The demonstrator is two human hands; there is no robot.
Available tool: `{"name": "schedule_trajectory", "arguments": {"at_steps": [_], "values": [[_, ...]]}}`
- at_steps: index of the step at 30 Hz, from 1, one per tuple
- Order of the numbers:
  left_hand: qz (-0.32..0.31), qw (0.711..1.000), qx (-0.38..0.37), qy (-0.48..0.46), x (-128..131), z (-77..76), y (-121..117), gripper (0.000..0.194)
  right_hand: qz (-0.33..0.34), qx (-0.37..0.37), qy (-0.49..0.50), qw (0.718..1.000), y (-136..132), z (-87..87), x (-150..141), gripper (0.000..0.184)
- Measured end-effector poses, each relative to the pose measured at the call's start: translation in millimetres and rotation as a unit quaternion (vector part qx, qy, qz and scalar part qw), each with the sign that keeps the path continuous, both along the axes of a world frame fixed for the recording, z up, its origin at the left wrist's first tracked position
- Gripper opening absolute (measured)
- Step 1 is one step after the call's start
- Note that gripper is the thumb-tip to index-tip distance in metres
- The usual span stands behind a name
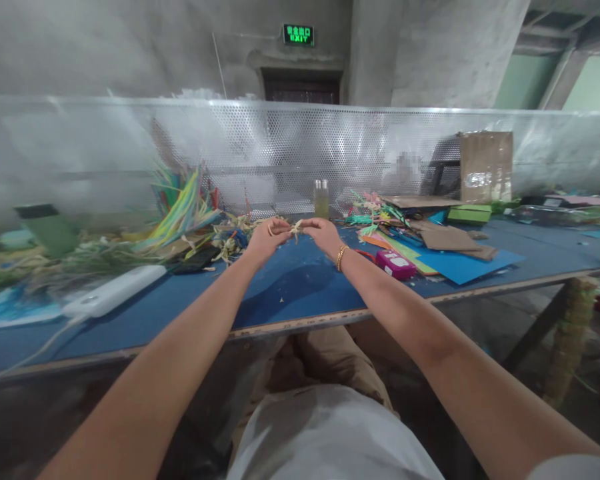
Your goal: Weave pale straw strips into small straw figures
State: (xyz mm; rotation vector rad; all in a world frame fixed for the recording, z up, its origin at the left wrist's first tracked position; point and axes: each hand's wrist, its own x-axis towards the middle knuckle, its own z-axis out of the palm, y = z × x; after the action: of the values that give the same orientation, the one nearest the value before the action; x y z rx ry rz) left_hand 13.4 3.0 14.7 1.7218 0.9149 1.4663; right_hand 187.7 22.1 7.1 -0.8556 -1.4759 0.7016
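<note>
Between my two hands, over the blue tabletop (300,287), is a small pale straw-coloured piece (297,229) that looks like a knotted or folded strip. My left hand (269,238) pinches its left side with the fingertips. From the other side my right hand (325,235), with a gold bracelet (342,256) at the wrist, grips it between thumb and fingers. The piece is too small for its exact kind to show. Beside my left hand lies a tangle of similar pale strips (229,245).
Coloured strips (180,207) stand at the left near a white power strip (115,290) and green bottle (50,230). At right are a purple box (395,264), blue sheet (475,265) and cardboard (445,237). A bottle (321,200) stands before the perforated metal screen (290,147).
</note>
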Motion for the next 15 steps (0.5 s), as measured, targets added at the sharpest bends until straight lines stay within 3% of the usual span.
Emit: {"name": "schedule_trajectory", "arguments": {"at_steps": [4, 9, 15], "values": [[0.018, 1.000, 0.010, 0.021, -0.7, 2.7, -2.7, 0.039, 0.029, 0.014, 0.001, 0.999, -2.0, -0.1, -2.6, 0.016], [-0.014, 0.998, 0.008, 0.053, 0.9, 3.3, -5.1, 0.034, 0.060, 0.014, 0.018, 0.998, -5.4, -0.4, -2.0, 0.020], [-0.009, 0.996, -0.061, -0.064, 2.3, 0.7, -4.4, 0.038, 0.034, 0.023, 0.042, 0.998, -8.0, 2.5, -1.3, 0.019]]}}
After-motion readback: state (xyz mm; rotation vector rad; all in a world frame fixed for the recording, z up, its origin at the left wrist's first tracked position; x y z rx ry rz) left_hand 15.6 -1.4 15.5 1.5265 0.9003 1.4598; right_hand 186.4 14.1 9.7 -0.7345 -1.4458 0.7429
